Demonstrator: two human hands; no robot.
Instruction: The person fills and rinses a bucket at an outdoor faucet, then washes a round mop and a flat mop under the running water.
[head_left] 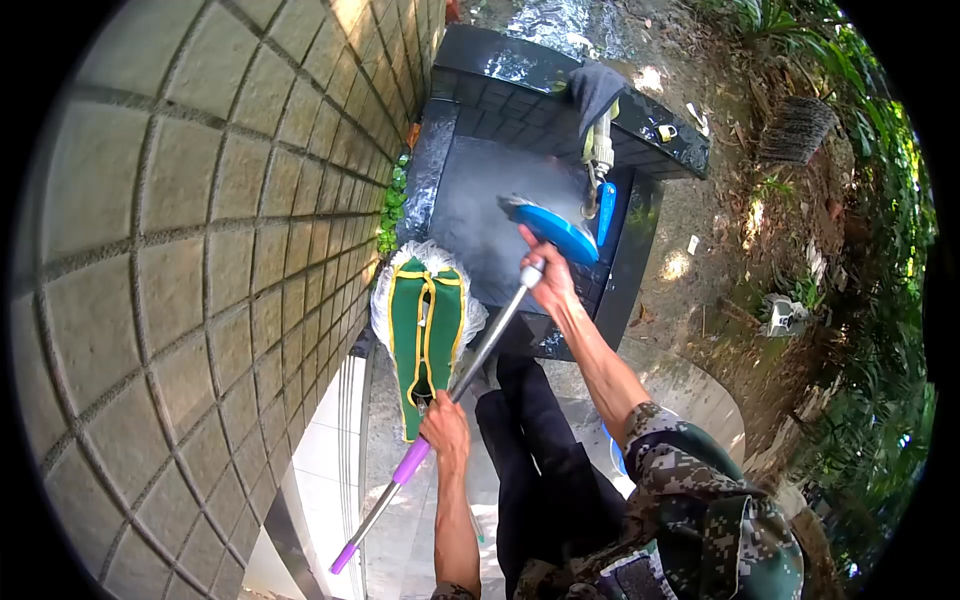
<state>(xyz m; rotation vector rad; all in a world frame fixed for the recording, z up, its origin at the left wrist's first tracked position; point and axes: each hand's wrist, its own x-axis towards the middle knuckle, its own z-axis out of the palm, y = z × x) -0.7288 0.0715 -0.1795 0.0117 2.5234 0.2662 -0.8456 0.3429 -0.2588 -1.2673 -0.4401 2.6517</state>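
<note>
A spin mop (497, 318) with a silver pole, purple grips and a round blue head lies slantwise in front of me. My right hand (547, 277) is closed round the pole just below the blue mop head (555, 232), which is over the basin. Lower down, my left hand (445, 427) wraps round the pole above the purple grip. Beside that hand is a green dust mop (405, 330) with yellow ties and white fringe, its fringed end against the basin's near edge. The basin (480, 190) has a wet grey floor and dark tiled walls.
At the basin's right stands a tap (600, 145) draped with a grey cloth (594, 92). A blue brush (606, 213) hangs near it. A tiled wall (240, 200) rises on the left. Leaf-strewn ground and plants (890, 200) lie to the right.
</note>
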